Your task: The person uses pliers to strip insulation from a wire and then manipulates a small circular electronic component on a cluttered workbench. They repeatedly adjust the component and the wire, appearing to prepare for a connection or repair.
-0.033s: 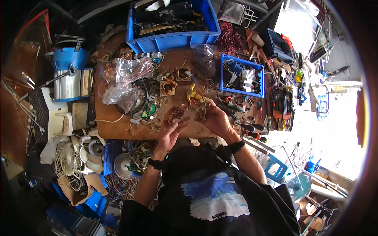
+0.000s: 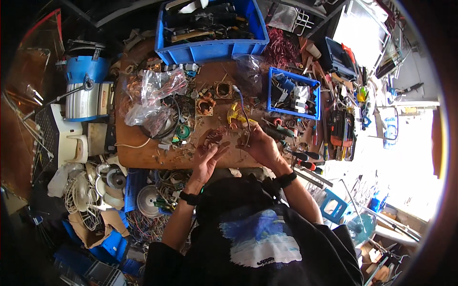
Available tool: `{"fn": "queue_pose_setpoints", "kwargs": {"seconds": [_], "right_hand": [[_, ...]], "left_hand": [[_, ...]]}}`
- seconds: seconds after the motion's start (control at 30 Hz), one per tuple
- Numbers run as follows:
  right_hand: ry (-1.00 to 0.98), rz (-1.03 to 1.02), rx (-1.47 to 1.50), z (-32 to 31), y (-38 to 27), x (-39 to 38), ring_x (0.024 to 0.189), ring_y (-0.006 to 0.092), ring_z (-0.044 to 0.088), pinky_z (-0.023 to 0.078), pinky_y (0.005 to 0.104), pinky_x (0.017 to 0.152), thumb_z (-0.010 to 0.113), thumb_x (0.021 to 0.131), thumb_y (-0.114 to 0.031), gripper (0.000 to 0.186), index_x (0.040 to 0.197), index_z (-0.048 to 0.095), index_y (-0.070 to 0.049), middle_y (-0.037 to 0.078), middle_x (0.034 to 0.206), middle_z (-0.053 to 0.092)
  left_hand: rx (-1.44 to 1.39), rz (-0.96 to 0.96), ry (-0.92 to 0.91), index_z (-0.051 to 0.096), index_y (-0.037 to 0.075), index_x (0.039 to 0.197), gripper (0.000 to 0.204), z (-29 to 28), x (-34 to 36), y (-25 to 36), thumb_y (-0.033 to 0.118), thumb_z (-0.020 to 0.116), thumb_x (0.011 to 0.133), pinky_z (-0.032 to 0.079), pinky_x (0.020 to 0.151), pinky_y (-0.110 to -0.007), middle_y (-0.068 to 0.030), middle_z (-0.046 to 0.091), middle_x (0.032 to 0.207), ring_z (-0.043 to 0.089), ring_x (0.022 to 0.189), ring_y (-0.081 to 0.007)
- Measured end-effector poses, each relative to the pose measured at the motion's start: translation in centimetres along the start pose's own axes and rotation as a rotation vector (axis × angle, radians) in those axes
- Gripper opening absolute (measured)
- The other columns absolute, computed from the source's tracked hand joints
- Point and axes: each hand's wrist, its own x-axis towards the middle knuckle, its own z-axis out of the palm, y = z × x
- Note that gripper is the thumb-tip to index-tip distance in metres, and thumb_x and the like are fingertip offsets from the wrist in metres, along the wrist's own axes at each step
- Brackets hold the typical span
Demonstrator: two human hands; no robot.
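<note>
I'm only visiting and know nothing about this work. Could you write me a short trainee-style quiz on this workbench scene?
1. Multiple choice: what is at the fingertips of the left hand?
A) a screwdriver
B) a coppery wire bundle
C) a roll of tape

2. True or false: seen across the workbench, the large blue crate stands farther back than the smaller blue crate.

3. Short answer: on which of the person's wrists is there a dark band?

Key: 1. B. 2. True. 3. Both wrists.
</note>
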Motion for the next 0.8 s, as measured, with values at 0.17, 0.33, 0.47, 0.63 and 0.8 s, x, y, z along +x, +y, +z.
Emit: {"fn": "queue_pose_setpoints", "kwargs": {"seconds": [0.17,0.33,0.47,0.63,0.8], "right_hand": [[-0.21,-0.06,0.09,0.8,-0.2,-1.1,0.131,0.0255,0.054,0.039,0.0473,0.114,0.067,0.095,-0.031,0.074,0.158,0.033,-0.012,0.009,0.148,0.052],[0.141,0.01,-0.182,1.8,-1.3,-0.9,0.134,0.0206,0.051,0.044,0.0381,0.109,0.08,0.092,-0.038,0.083,0.156,0.038,-0.007,0.012,0.151,0.05],[0.146,-0.078,-0.44,4.1,-3.1,-0.4,0.124,0.0205,0.059,0.048,0.0356,0.102,0.084,0.088,-0.039,0.08,0.149,0.048,-0.003,0.011,0.132,0.065],[0.181,-0.092,-0.561,6.6,-3.9,-0.8,0.103,0.011,0.06,0.051,0.0311,0.092,0.076,0.097,-0.026,0.045,0.131,0.058,-0.004,0.002,0.116,0.068],[0.179,-0.15,-0.539,7.4,-3.7,-0.9,0.093,0.0079,0.057,0.049,0.0294,0.084,0.073,0.099,-0.022,0.028,0.118,0.063,-0.003,0.0,0.1,0.067]], "left_hand": [[-0.255,-0.273,0.214,0.042,-0.001,0.148,0.049,-2.7,0.7,-1.1,0.011,0.059,0.104,0.059,0.103,-0.043,-0.0235,0.057,0.141,0.056,0.133,-0.0411],[-0.149,-0.022,0.133,0.054,0.0,0.134,0.034,0.5,1.1,-0.2,0.007,0.062,0.102,0.059,0.103,-0.043,-0.0185,0.065,0.131,0.064,0.123,-0.0312],[0.115,0.059,0.168,0.058,0.001,0.12,0.023,3.2,1.0,1.6,0.005,0.067,0.1,0.059,0.103,-0.042,-0.0107,0.068,0.118,0.068,0.113,-0.0219],[0.17,0.164,0.177,0.058,0.001,0.119,0.023,4.4,1.3,1.7,0.005,0.068,0.099,0.058,0.101,-0.038,-0.0089,0.069,0.116,0.067,0.111,-0.0172],[-0.111,-0.046,0.146,0.059,0.002,0.129,0.029,6.0,1.6,1.9,0.006,0.065,0.101,0.058,0.101,-0.036,-0.0094,0.068,0.121,0.068,0.112,-0.0198]]}}
